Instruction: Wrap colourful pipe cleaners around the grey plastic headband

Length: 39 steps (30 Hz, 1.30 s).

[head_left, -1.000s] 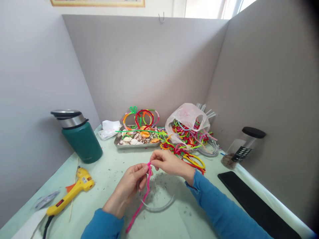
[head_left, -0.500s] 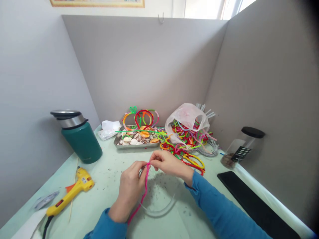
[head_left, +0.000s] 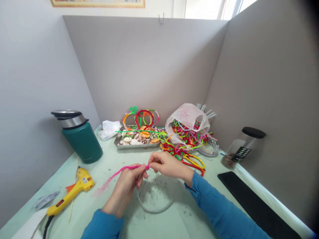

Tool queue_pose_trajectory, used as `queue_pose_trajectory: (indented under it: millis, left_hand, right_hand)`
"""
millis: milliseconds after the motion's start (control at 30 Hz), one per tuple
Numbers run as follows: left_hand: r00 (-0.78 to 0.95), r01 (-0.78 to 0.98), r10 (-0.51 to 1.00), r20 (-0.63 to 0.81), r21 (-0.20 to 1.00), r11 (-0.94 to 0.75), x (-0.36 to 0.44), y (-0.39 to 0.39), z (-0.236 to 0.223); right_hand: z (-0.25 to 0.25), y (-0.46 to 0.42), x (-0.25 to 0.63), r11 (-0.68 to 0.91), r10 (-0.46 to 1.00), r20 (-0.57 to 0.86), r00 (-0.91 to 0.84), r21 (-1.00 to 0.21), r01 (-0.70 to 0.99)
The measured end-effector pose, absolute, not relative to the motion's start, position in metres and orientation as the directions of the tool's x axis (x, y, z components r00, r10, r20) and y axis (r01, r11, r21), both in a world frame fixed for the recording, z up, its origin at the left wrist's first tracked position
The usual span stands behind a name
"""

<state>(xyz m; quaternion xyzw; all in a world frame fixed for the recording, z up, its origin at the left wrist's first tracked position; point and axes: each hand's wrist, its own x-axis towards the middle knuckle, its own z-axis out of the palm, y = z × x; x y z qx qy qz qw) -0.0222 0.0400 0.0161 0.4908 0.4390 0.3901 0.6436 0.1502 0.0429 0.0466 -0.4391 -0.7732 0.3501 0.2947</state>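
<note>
Left hand (head_left: 129, 181) and right hand (head_left: 166, 164) pinch a pink pipe cleaner (head_left: 119, 171) between them (its loose end blurred), a grey curved tube (head_left: 155, 211) hanging below the left fingers

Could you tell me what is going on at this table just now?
A person is working a pink fuzzy stem with both bare hands. The left hand pinches it together with a curved, pale wire-like strip, and the right hand has its fingertips at the stem's bunched end. The strip curves below the hands in an open arc. Behind them are a tray of shells and a plastic bag of colourful stems.
</note>
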Motion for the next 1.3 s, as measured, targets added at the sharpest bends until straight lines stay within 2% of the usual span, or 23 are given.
queue_pose_trajectory:
  millis: [133,233,433,533,600,667,767,867,1033,1300]
  left_hand:
    - [0.41,-0.232,0.859,-0.308,0.875,0.425,-0.023,0.042,0.014]
    - [0.43,-0.231,0.845,-0.318,0.866,0.444,-0.021,0.043,0.013]
    - [0.163,-0.116,0.965,-0.206,0.967,0.227,-0.015,0.043,0.018]
    - [0.047,0.03,0.998,-0.041,0.999,0.039,-0.016,0.043,0.015]
    - [0.032,0.158,0.994,0.104,0.981,-0.108,-0.018,0.043,0.011]
    - [0.061,0.307,0.964,0.258,0.914,-0.263,-0.018,0.042,0.007]
    - [0.122,0.488,0.869,0.48,0.733,-0.474,-0.018,0.04,0.005]
    - [0.173,0.568,0.781,0.599,0.588,-0.577,-0.017,0.039,0.004]
    - [0.214,0.603,0.746,0.63,0.516,-0.608,-0.016,0.038,0.003]
    - [0.178,0.55,0.825,0.536,0.641,-0.535,-0.016,0.038,0.006]
  right_hand:
    - [0.048,0.042,0.15,0.383,0.874,0.161,-0.459,-0.809,0.445]
    - [0.046,0.044,0.15,0.365,0.886,0.156,-0.436,-0.815,0.45]
    - [0.036,0.055,0.153,0.228,0.96,0.104,-0.261,-0.83,0.509]
    - [0.033,0.058,0.154,0.178,0.974,0.074,-0.215,-0.839,0.514]
    - [0.032,0.059,0.154,0.163,0.976,0.06,-0.208,-0.839,0.519]
    - [0.032,0.06,0.154,0.154,0.977,0.051,-0.207,-0.841,0.519]
    - [0.031,0.059,0.153,0.143,0.977,0.039,-0.212,-0.851,0.505]
    - [0.033,0.058,0.152,0.142,0.975,0.034,-0.221,-0.858,0.493]
    - [0.039,0.054,0.15,0.149,0.973,0.029,-0.231,-0.84,0.522]
    - [0.039,0.052,0.149,0.228,0.955,0.091,-0.282,-0.833,0.504]
